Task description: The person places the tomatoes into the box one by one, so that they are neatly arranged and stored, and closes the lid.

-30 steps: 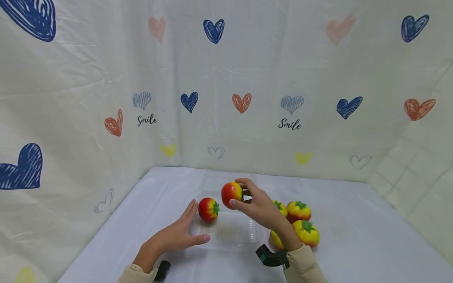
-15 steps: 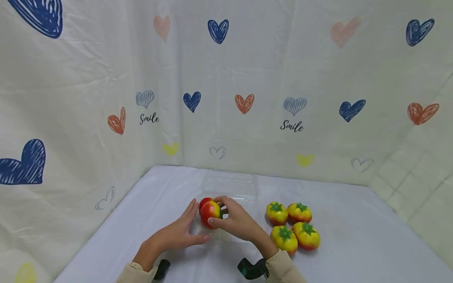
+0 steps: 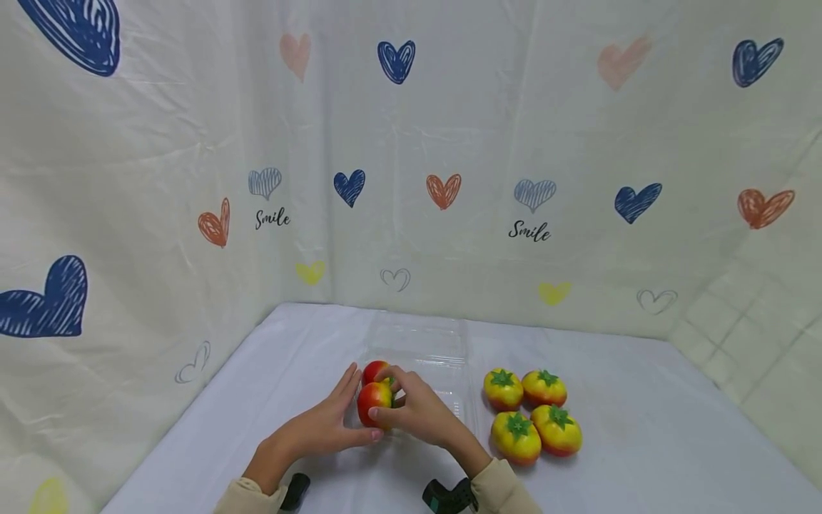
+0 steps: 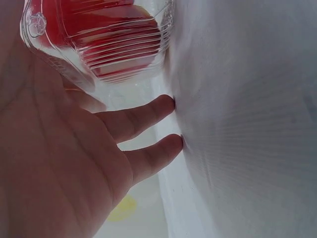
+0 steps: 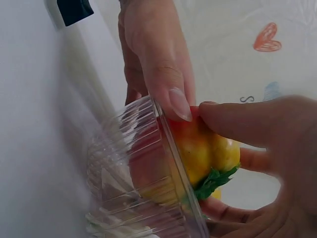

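My right hand (image 3: 424,410) pinches a red-and-yellow tomato (image 3: 371,401) with a green leafy top, between thumb and fingers. The tomato lies on its side, partly inside the near left part of a clear plastic box (image 5: 143,163). Just behind it in the box is another tomato (image 3: 372,371), partly covered by the right fingers. My left hand (image 3: 317,428) lies along the box's left side with fingers extended. Its thumb (image 5: 171,94) reaches over the near rim, close to the held tomato. In the left wrist view, two of its fingertips (image 4: 168,104) touch the tablecloth.
Several more yellow-and-red tomatoes (image 3: 516,437) stand grouped right of the box, leaf tops up. The box's clear lid (image 3: 417,334) lies folded back behind it. A white cloth (image 3: 642,428) covers the table; a heart-printed curtain (image 3: 475,271) hangs behind.
My right hand has carried its tomato left and down from above the box into the near left part, in front of the other tomato. The left hand has stayed in place.
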`<state>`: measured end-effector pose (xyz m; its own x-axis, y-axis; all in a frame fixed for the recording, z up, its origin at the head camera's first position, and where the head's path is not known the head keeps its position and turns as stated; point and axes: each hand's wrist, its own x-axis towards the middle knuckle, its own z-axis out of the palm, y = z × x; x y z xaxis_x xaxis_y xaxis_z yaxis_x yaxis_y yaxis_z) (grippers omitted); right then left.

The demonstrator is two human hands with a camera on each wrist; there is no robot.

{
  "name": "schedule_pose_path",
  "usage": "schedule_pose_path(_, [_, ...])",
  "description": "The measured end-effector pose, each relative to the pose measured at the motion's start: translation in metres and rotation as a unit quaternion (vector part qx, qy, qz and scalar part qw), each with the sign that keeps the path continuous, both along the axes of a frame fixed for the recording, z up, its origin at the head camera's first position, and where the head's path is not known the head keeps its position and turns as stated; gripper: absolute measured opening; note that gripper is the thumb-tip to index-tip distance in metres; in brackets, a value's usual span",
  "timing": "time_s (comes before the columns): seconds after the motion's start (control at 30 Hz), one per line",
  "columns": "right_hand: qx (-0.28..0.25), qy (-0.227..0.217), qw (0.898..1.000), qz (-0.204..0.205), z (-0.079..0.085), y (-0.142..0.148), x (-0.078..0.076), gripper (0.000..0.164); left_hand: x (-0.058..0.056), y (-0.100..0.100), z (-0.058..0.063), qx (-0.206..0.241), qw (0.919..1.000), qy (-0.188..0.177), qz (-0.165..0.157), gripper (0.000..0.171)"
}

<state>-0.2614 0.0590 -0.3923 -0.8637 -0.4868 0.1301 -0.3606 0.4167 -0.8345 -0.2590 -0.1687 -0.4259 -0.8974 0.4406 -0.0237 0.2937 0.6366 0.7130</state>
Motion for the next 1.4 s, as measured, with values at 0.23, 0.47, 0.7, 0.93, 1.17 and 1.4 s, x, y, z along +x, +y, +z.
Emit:
schedule_pose_path(0.23, [0.006, -0.006, 1.0, 0.006, -0.0023, -0.002, 0.0028, 0.048, 0.0024, -0.0014, 0.0002, 0.001, 1.0, 0.003, -0.002, 0.124])
schedule_pose_path(0.47, [-0.002, -0.02, 1.0, 0.023, -0.0002, -0.0006, 0.0058, 0.048, 0.0033, -0.0003, 0.002, 0.004, 0.9999, 0.013, -0.008, 0.124])
schedule_pose_path(0.7, [-0.001, -0.025, 0.999, 0.028, -0.0011, -0.0018, 0.0048, 0.039, 0.0017, 0.0001, -0.0002, 0.009, 0.9998, 0.013, -0.007, 0.122])
schedule_pose_path(0.93, [0.018, -0.007, 1.0, 0.023, -0.0018, -0.0018, 0.0039, 0.036, 0.0001, 0.0003, 0.0, 0.004, 0.9999, 0.013, -0.009, 0.123])
schedule_pose_path(1.17, [0.032, 0.011, 0.999, 0.001, -0.0031, -0.0032, 0.0028, 0.035, 0.0002, 0.0002, -0.0007, 0.004, 0.9998, 0.018, -0.011, 0.123])
schedule_pose_path(1.4, [0.032, 0.008, 0.999, -0.001, -0.004, -0.0034, 0.0019, 0.038, 0.0006, 0.0, -0.0012, 0.006, 0.9998, 0.017, -0.009, 0.123])
